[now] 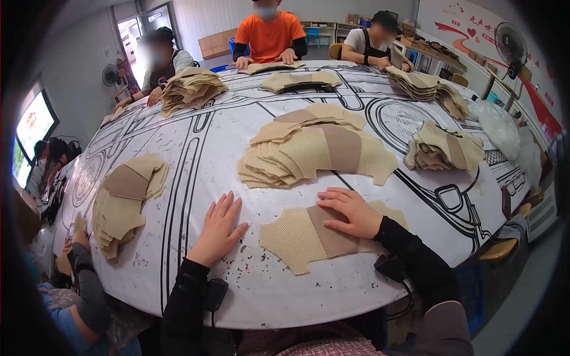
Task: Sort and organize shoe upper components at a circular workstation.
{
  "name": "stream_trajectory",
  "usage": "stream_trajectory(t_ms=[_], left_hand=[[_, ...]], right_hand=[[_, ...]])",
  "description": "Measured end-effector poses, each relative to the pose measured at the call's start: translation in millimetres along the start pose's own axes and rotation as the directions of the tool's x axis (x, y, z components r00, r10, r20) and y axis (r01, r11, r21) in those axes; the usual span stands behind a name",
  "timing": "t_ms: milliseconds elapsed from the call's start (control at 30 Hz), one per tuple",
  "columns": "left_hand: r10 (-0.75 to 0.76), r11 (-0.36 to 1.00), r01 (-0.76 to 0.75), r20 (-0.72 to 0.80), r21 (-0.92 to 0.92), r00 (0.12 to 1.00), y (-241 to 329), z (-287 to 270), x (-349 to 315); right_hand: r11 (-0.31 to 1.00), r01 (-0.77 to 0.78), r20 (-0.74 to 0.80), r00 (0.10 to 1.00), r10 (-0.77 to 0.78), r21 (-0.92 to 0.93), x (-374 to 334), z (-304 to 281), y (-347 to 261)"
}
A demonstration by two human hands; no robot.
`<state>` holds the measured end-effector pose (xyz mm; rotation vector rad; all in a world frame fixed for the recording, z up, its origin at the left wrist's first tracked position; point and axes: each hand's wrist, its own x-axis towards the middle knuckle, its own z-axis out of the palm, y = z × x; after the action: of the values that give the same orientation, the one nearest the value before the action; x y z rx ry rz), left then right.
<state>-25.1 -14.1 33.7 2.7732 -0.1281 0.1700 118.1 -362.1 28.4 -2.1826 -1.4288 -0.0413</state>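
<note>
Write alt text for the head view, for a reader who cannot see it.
The person's right hand presses flat on a tan fabric piece with a brown middle panel, while the left hand rests flat on the white table. Stacks of similar pieces lie beyond.

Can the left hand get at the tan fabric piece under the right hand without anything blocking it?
Probably yes. The left hand lies flat on the table beside the fabric piece, with only bare tabletop between them; the right hand covers only its middle.
</note>
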Motion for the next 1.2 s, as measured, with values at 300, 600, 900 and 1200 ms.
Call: stream_trajectory(t_ms=[300, 600, 900, 1200], left_hand=[[0.005, 1.0, -0.005, -0.003, -0.007, 1.0, 2, 0, 2], [0.017, 1.0, -0.017, -0.007, 0.019, 1.0, 6, -2, 2], [-0.015, 1.0, 0.015, 0.018, 0.011, 1.0, 4, -5, -2], [-0.001, 1.0, 0.001, 0.014, 0.016, 1.0, 2, -1, -1]], right_hand=[[1.0, 0.012, -0.013, 1.0, -0.012, -0.008, 0, 0, 3], [1.0, 0.015, -0.008, 1.0, -0.015, -0.021, -1, -7, -4], [1.0, 0.007, -0.001, 1.0, -0.007, -0.018, 4, -6, -7], [1.0, -0.005, 0.003, 1.0, 0.005, -0.022, 2, -6, -7]])
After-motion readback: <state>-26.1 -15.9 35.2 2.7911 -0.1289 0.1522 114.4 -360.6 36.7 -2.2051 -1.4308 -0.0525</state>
